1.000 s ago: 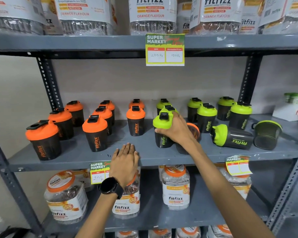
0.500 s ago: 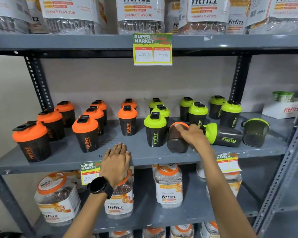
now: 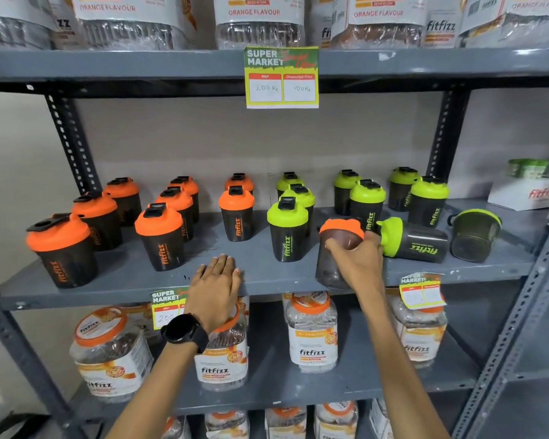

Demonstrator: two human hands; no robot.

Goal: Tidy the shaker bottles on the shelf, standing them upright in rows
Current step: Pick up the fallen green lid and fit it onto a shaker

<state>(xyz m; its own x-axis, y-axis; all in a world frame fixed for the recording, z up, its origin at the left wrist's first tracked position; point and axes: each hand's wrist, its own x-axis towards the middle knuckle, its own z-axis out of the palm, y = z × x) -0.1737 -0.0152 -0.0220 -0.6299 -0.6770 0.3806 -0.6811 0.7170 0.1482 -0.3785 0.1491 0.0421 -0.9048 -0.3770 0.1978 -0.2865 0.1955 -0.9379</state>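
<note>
Orange-lidded shaker [image 3: 338, 248] now upright near shelf [image 3: 124, 277] edge

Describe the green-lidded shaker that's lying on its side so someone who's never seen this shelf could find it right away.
Look at the grey middle shelf, at its right half where the green-lidded shakers stand. Just right of the right hand lies the fallen green shaker. It is the only capped bottle on its side, its lid pointing left.

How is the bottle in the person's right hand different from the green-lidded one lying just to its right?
The held bottle has an orange lid; the lying bottle has a green one. The held one is roughly upright, gripped by the right hand at the shelf front; the other rests on its side, untouched. Only the lying one shows a fitfizz logo. Both have dark bodies.
</note>
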